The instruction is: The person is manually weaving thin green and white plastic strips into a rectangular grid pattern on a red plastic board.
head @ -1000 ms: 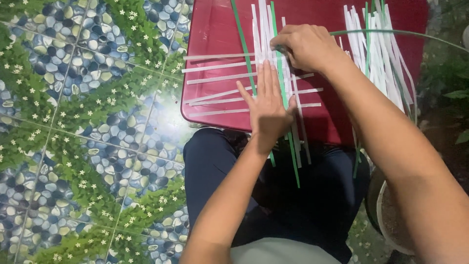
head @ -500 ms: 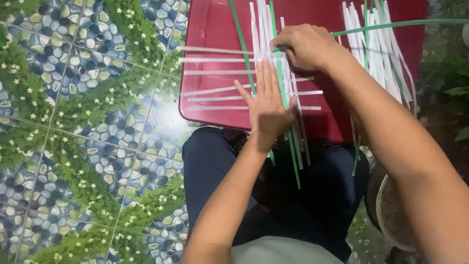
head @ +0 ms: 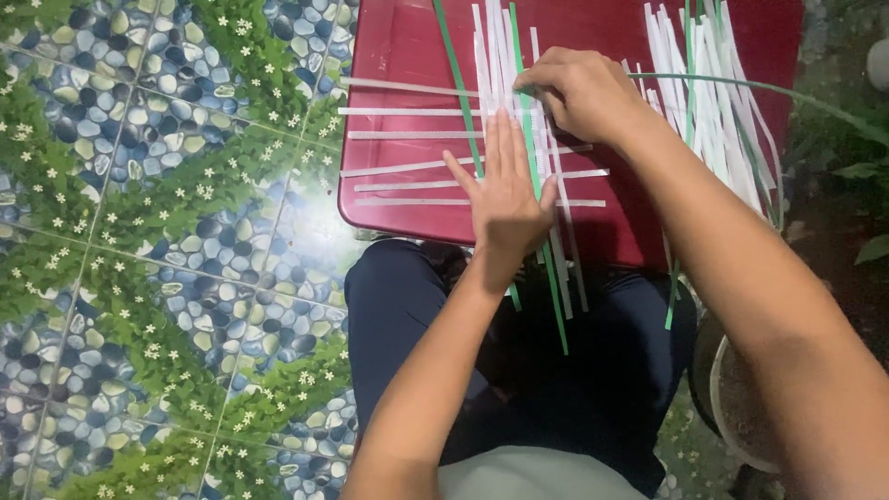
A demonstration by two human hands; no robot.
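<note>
A dark red plastic tray [head: 398,56] rests across my knees. White and green flat strips [head: 556,268] lie lengthwise on it, crossed by several white horizontal strips [head: 407,135]. My left hand [head: 505,199] lies flat, fingers together, pressing down on the crossing strips. My right hand [head: 579,93] is closed above it, fingertips pinching a long green strip [head: 741,88] that runs off to the right. A loose bundle of white and green strips [head: 704,102] lies on the tray's right side.
The floor at left is tiled with a blue pebble and green leaf pattern [head: 157,231]. My dark trousers [head: 407,315] show below the tray. A round pale pot [head: 741,417] and dark soil with leaves [head: 857,176] sit at the right.
The long green strip has swung lower and now runs from my right fingers off to the right. Both hands stay nearly in place.
</note>
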